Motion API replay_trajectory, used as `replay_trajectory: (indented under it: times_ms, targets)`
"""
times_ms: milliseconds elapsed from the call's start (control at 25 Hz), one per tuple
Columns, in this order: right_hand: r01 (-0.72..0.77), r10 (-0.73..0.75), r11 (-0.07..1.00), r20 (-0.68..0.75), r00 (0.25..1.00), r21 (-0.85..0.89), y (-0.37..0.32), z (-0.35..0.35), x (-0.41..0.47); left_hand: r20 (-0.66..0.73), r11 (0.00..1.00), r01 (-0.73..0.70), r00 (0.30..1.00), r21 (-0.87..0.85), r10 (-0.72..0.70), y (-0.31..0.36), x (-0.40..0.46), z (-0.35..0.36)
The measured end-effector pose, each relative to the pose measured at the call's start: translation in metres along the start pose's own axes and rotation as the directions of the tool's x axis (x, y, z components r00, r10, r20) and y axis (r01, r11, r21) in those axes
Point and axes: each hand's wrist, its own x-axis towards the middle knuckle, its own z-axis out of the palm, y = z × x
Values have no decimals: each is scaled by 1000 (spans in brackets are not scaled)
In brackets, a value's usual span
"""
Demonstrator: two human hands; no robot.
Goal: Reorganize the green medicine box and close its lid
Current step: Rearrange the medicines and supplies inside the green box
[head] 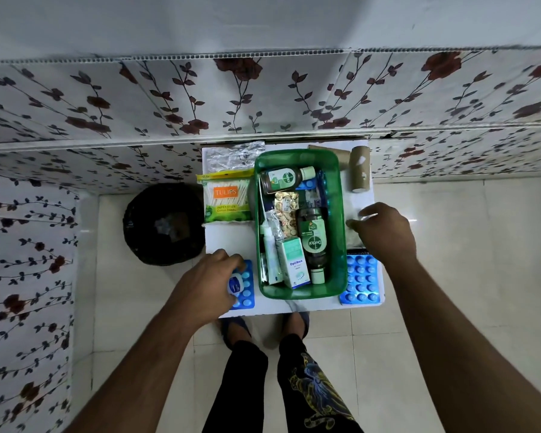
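The green medicine box [341, 220] stands open on a small white table [228, 242]. Inside lie two Dettol bottles [312, 242], a white Optibex carton [295, 264], a white tube, gold blister strips [286, 204] and blue strips. No lid is visible. My left hand [213, 279] is at the table's near left, closed on a small blue-and-white jar [235, 284] over a blue blister pack [245, 292]. My right hand [384, 232] hovers right of the box, fingers apart, above a pale flat packet [353, 237]. Another blue blister pack [361, 279] lies at the near right.
A Tulips cotton swab pack [227, 198] and a crinkled clear wrapper [231, 157] lie left of the box. Cardboard rolls [360, 168] stand at the far right. A black bin [163, 223] sits on the floor at left. My feet [263, 326] are under the table's front edge.
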Motion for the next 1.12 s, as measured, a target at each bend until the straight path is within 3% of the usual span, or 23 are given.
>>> replay_trajectory:
  times_ms: [240,400,480,600,720,960,1120]
  targets:
    - [22,-26,995,38,999,92,2,4,3,-50,998,-9,999,-69,6,7,-9,-18]
    - [-2,-8,987,61,998,158,-1,0,-2,-385,956,-106,923,-275,-8,36,-26,-79]
    - [-20,7,974,60,998,226,-1,-10,-6,-503,944,-188,864,-272,27,68,-16,-106]
    - [25,-31,962,21,999,271,0,-29,-18,-430,972,-218,888,-85,161,112,32,-113]
    - [89,-91,953,-9,996,290,2,-49,-33,-298,985,-168,939,35,170,133,86,-93]
    - [119,-100,906,-66,993,407,5,-66,-41,-238,974,-218,944,64,227,142,117,-68]
    - [139,-122,835,-68,990,533,-19,-75,-58,-368,970,-225,913,-91,177,121,90,-89]
